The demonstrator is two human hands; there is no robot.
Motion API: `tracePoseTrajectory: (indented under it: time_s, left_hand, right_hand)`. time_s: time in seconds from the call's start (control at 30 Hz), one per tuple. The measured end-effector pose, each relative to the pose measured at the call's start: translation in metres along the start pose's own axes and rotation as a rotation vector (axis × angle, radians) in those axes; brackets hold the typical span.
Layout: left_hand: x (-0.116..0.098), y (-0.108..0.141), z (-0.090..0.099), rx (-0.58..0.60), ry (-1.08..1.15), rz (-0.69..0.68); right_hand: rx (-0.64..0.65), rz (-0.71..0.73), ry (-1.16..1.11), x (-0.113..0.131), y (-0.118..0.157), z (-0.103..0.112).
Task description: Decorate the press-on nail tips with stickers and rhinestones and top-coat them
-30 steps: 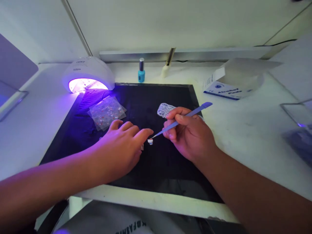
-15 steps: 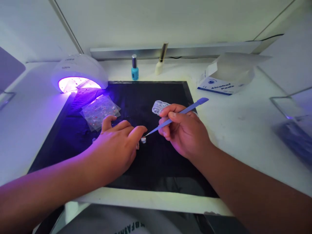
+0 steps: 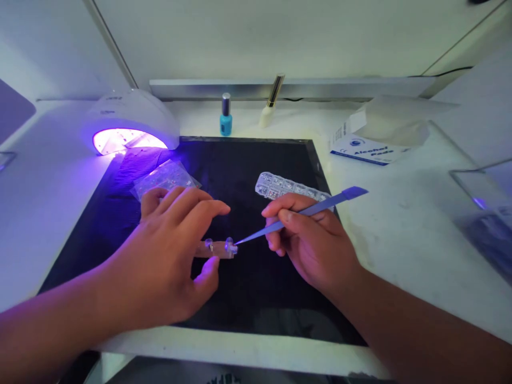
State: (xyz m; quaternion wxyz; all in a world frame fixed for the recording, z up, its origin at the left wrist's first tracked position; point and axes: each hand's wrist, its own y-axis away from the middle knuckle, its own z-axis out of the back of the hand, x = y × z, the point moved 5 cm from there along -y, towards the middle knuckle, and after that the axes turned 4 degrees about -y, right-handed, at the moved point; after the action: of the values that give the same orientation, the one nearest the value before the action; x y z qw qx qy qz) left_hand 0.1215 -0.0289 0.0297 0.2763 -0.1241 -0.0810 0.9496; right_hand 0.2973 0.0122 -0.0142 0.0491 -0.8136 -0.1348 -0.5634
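Observation:
My left hand (image 3: 174,250) hovers with its thumb and fingers spread around a small pinkish strip (image 3: 218,249) that has clear round pieces on it. Part of that strip is hidden behind the hand. In my right hand (image 3: 308,229) is a slim purple pointed nail-art tool (image 3: 338,199) with a flat end, held like a pen. Its fine tip meets, or nearly meets, a small shiny piece at the strip's right end. Just behind my right hand lies a clear compartment case (image 3: 290,186) with tiny gems inside, partly covered by the fingers.
A black mat (image 3: 240,176) covers the table. At the left, a lit white nail lamp (image 3: 136,120) stands behind clear packets (image 3: 168,176). Blue polish (image 3: 226,120) and a pale bottle (image 3: 267,114) stand at the back. An alcohol pads box (image 3: 372,136) sits at the right.
My left hand has moved left and down, its thumb and index finger now apart, uncovering the strip. My right hand has shifted down and right with the tool, showing more of the case.

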Motion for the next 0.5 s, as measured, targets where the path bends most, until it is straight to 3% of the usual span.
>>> tracePoseTrajectory:
  time_s: [0.23, 0.5]
  left_hand:
    - [0.004, -0.005, 0.012, -0.052, 0.123, -0.054]
    - [0.003, -0.005, 0.014, -0.08, 0.095, -0.038]
  right_hand:
    - [-0.071, -0.058, -0.049, -0.004, -0.001, 0.0]
    - [-0.188, -0.047, -0.008, -0.007, 0.019, 0.0]
